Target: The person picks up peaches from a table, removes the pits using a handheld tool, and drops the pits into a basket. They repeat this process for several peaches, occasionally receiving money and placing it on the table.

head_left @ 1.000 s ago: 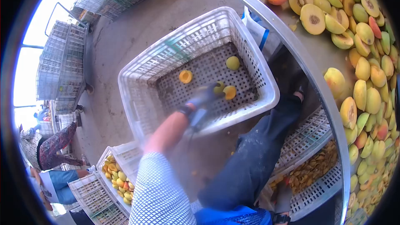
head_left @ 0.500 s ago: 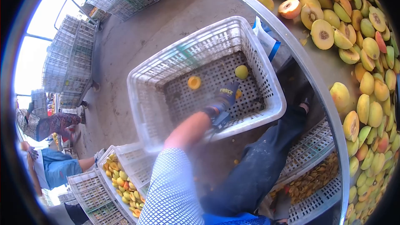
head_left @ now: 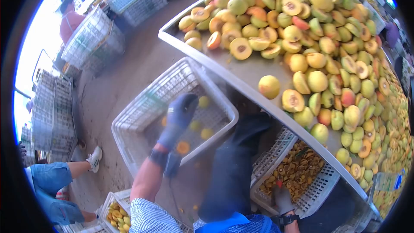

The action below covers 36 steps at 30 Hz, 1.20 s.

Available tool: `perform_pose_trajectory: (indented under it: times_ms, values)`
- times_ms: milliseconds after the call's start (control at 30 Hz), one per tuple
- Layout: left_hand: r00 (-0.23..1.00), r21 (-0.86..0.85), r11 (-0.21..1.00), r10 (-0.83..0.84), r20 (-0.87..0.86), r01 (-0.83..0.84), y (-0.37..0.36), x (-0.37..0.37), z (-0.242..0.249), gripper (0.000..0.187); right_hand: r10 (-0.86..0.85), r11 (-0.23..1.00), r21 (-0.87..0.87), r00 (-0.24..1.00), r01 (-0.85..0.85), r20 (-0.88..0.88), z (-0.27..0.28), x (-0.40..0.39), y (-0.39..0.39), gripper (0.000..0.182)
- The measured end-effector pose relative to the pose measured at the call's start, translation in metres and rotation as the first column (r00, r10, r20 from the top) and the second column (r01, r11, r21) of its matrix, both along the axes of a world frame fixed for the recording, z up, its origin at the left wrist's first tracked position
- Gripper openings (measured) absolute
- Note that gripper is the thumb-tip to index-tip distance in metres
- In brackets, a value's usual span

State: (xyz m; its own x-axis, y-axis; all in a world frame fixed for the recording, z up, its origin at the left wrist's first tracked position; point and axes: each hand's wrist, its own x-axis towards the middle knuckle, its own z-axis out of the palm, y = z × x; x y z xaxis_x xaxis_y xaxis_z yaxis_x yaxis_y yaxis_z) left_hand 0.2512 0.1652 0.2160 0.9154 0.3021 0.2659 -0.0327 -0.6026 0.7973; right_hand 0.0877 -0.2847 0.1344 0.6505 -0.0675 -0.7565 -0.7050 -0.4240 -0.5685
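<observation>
My left hand (head_left: pixel 180 113), in a grey-blue work glove, is over a white plastic crate (head_left: pixel 121 126) on the floor. Motion smears its fingers, so I cannot make out whether they hold anything. Several yellow-green peach pieces lie in the crate, among them a peach half (head_left: pixel 183 147) with an orange cut face near my wrist. My right hand (head_left: pixel 282 199), gloved and with a dark watch at the wrist, is low by a crate of brownish peach pits (head_left: pixel 297 168). Its fingers are curled, with a small red thing (head_left: pixel 279 184) at their tips.
A metal-edged table (head_left: pixel 250 75) heaped with halved and whole peaches (head_left: pixel 319 80) runs along my right. White crates (head_left: pixel 51 112) are stacked at left. A person in denim shorts (head_left: pixel 51 181) is nearby on the left. Another crate of peaches (head_left: pixel 117 218) stands at bottom left.
My view has swung toward the table, and my right hand has come into sight. My left hand has lifted from the crate's bottom. More peach pieces show in the crate.
</observation>
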Motion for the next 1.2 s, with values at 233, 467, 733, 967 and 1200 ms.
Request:
perform_pose_trajectory:
  times_ms: [233, 467, 733, 967, 1200]
  values:
    - [0.942, 0.453, 0.829, -0.322, -0.093, 0.328, -0.129, 0.06, 0.156, 0.038, 0.53, 0.842, -0.37, 0.475, -0.392, 0.703, -0.074, -0.015, -0.008, 0.029]
    - [0.823, 0.558, 0.614, -0.322, -0.468, 0.558, -0.173, 0.125, 0.126, 0.053, 0.03, 0.992, 0.102, 0.935, -0.071, 0.354, -0.06, -0.014, -0.02, 0.028]
    - [0.954, -0.324, 0.899, -0.255, 0.159, 0.295, -0.173, 0.03, 0.128, 0.039, -0.222, 0.911, 0.402, 0.933, 0.096, 0.282, 0.063, -0.007, 0.001, 0.025]
    - [0.94, -0.77, 0.562, -0.31, 0.144, 0.303, -0.234, -0.078, 0.111, 0.055, -0.015, 0.96, 0.207, 0.698, -0.191, 0.716, 0.159, 0.013, 0.027, 0.03]
    - [0.898, -0.8, 0.508, -0.431, 0.085, 0.319, -0.27, -0.08, 0.087, 0.055, 0.211, 0.97, -0.058, 0.69, -0.238, 0.692, 0.205, 0.03, 0.039, 0.037]
